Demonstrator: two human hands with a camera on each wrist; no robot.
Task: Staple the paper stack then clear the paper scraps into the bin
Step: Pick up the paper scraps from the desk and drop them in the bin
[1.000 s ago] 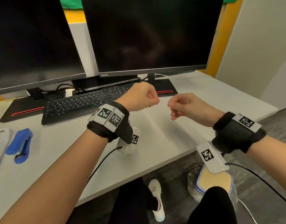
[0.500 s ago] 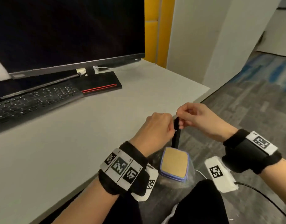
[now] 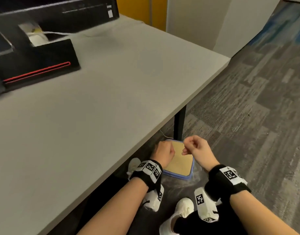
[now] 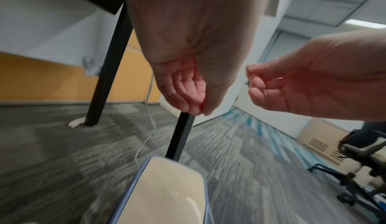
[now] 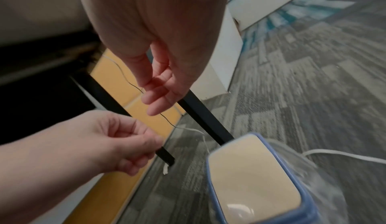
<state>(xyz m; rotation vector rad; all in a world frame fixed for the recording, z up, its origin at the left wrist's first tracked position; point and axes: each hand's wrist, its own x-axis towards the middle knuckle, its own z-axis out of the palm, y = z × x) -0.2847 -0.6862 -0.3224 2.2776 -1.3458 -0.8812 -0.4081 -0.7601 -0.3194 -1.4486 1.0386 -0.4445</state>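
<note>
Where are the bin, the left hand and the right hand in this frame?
bin (image 3: 179,160): head view, bare tan inside below the hands.
left hand (image 3: 163,154): head view, back of the curled hand.
right hand (image 3: 197,150): head view, back of the hand, fingertips pinched together.

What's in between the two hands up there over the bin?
Nothing joins them. In the head view, the gap between the left hand and right hand shows only the bin and its tan inside, lower down.
</note>
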